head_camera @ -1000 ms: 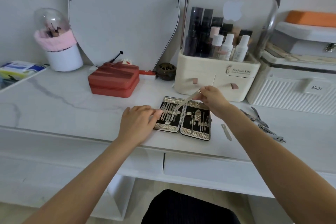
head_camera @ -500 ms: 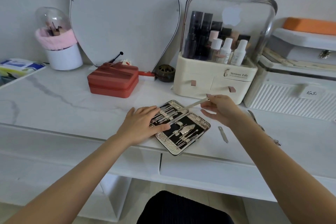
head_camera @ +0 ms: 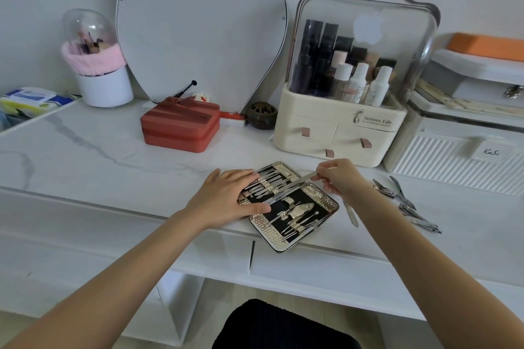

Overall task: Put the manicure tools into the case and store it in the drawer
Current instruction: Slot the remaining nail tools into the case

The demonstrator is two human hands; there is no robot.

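Head view, landmark: the open case (head_camera: 286, 204) on the white table (head_camera: 85, 156), lying askew at the front edge.

Hidden or unclear: the case's left corner is covered by the left hand. Tools strapped in both halves are small and shiny; individual kinds cannot be told. Both forearms run out of frame at the bottom. Whether the drawer (head_camera: 326, 266) under the case is fully closed is hard to judge; only its front and a dark seam show.

Left hand (head_camera: 226, 201): spread flat, palm down, fingers resting on the far half of the case, thumb touching the near half. It holds nothing.

Right hand (head_camera: 338, 178): just right of the case, fingers pinched narrow on one end of a thin metal tool (head_camera: 295, 182), whose other end slants down over the hinge line.

Loose items right of the case: a nail file (head_camera: 351, 214) flat on the table just beside it; farther right, a cluster of clippers (head_camera: 402, 201).

Behind the case: a cream organizer (head_camera: 340, 133). Behind and left: a red box (head_camera: 181, 127).
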